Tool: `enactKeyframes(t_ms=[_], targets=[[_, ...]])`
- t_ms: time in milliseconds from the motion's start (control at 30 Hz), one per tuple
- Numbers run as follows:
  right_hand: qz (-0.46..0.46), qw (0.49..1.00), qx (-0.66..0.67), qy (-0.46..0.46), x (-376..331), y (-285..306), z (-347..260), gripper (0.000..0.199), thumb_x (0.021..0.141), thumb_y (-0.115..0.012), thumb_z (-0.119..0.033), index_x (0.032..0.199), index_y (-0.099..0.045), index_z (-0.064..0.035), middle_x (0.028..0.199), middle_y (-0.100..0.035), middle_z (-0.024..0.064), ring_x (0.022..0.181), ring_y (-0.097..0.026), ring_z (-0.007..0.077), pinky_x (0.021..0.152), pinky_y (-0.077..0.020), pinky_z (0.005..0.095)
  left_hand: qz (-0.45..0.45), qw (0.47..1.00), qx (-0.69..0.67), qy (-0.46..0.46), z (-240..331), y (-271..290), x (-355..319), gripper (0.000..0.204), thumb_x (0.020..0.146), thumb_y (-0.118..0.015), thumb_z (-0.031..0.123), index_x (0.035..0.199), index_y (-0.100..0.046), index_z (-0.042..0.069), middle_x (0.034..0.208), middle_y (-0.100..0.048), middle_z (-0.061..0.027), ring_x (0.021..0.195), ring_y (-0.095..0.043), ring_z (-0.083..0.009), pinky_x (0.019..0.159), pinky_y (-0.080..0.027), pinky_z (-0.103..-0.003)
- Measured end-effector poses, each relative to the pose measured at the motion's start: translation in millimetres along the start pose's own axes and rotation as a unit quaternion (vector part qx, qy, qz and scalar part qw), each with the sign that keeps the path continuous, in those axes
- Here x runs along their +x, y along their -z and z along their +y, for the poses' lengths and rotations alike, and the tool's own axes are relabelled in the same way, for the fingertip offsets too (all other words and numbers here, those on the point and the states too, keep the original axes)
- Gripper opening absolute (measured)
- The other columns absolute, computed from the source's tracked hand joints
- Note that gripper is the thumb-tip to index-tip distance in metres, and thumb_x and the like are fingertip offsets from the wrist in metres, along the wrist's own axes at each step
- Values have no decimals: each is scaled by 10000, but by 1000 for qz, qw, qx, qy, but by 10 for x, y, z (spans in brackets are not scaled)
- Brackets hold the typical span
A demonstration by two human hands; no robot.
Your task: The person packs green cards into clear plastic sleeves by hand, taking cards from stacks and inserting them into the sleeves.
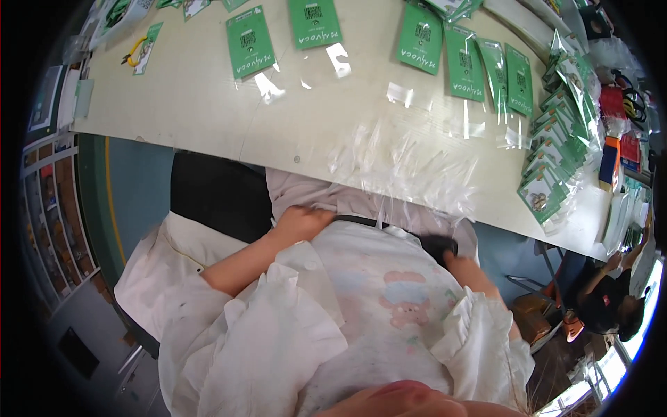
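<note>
At my waist, below the table's near edge, a black strap (368,221) runs across my lap and widens into a dark bunched part (438,247) on the right. My left hand (304,224) is closed at the strap's left end, its fingers pressed together. On the other side my right hand (457,263) closes at the bunched part; its fingers are small and partly hidden. A heap of clear plastic bags (406,170) lies on the table's front edge in front of me, some hanging over it.
Green cards in clear bags, such as one card (250,43), lie across the pale table (208,118). Overlapping bagged cards (549,163) line the right side. Yellow-handled pliers (132,57) rest at the far left. Another person (608,299) sits at far right.
</note>
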State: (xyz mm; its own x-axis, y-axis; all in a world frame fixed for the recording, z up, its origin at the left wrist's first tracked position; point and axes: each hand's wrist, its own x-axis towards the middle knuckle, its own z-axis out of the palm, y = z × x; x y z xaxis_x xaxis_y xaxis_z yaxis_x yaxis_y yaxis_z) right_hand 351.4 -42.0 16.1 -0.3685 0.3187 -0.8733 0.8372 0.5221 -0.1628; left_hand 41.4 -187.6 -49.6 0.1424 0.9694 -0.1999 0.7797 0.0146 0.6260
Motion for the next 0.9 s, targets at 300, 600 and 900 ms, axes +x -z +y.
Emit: enactKeyframes(t_ms=[300,600,900], targets=[[-62,959,209,181,-136,672,263,180,707,-551,-117,816,-591,21,662,-593,168,555,-560,259,509,-449,289,-189,981,-27,-44,57,18,583,206,824,-456,264,918,-521,93,900,-552,-79,871,-529,-283,718,-431,-391],[259,833,299,386,171,2309,-432,151,710,-588,-3,861,-591,1,705,-561,52,592,-507,99,476,-351,213,88,897,-433,22,-82,1845,572,217,845,-463,179,769,-535,-11,660,-537,-74,610,-495,-150,575,-394,-261],[277,853,178,405,1123,2685,-1271,286,798,-508,-132,1058,-508,-11,879,-571,100,741,-558,158,591,-449,260,336,917,-12,216,-391,1812,1257,215,840,-459,206,904,-511,7,687,-573,-122,628,-563,-256,575,-433,-345]])
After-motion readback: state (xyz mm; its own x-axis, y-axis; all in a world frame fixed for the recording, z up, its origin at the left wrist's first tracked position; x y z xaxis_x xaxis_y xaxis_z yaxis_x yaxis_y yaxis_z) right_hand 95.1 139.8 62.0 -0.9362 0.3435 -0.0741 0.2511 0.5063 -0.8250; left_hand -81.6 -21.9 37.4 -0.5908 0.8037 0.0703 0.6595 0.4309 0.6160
